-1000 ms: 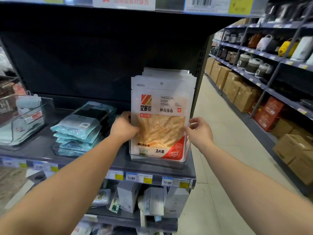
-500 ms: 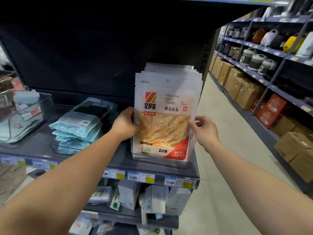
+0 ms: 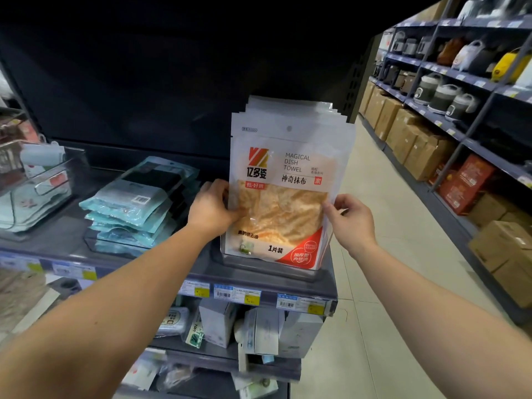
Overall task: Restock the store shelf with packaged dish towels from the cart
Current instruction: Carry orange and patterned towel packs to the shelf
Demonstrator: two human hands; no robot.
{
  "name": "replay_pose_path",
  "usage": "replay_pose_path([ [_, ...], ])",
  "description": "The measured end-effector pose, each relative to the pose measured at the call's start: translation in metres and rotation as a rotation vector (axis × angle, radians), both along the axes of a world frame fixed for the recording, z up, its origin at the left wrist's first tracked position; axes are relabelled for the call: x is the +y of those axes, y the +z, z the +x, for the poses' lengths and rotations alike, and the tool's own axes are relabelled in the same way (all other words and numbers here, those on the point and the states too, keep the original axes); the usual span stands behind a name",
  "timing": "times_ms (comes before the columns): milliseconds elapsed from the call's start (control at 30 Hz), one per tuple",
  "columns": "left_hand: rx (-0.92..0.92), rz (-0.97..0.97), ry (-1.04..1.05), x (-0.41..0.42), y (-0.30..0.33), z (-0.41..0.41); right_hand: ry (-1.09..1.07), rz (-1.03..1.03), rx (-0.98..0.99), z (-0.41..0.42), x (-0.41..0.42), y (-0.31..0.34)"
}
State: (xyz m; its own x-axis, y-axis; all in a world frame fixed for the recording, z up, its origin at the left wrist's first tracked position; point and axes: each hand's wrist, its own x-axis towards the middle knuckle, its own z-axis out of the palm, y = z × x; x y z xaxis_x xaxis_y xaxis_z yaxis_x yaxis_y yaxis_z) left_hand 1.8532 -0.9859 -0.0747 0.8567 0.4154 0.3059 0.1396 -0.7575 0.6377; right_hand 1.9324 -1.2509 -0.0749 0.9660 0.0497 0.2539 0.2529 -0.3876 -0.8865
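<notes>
A stack of white dish towel packs (image 3: pixel 288 168), each showing an orange towel, stands upright in a clear tray (image 3: pixel 270 270) at the right end of the grey shelf (image 3: pixel 201 272). My left hand (image 3: pixel 211 210) grips the stack's left edge, thumb on the front pack. My right hand (image 3: pixel 349 220) pinches the right edge at about the same height. Several more packs fan out behind the front one. The cart is out of view.
Teal packaged cloths (image 3: pixel 135 203) lie stacked in a low clear tray left of the towels. A clear bin (image 3: pixel 37 182) sits at far left. Boxes fill the lower shelf (image 3: pixel 259 329). An aisle floor (image 3: pixel 388 283) runs right, lined with rice cookers and cartons.
Both hands kept their hold on the stack's edges. The view dipped and shifted slightly, so the packs sit a little higher and further right in frame.
</notes>
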Motion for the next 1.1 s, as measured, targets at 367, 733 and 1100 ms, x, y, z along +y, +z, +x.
replay_pose_path([
  [367,0.105,0.015,0.037,-0.001,-0.003,-0.009,-0.079,-0.114,0.079,0.008,0.012,0.016],
  [733,0.206,-0.079,0.082,-0.023,0.005,-0.021,0.092,-0.242,0.124,0.016,0.005,0.025],
  [1100,0.204,-0.012,0.164,-0.025,0.011,-0.056,0.032,-0.224,-0.225,-0.042,0.045,0.042],
])
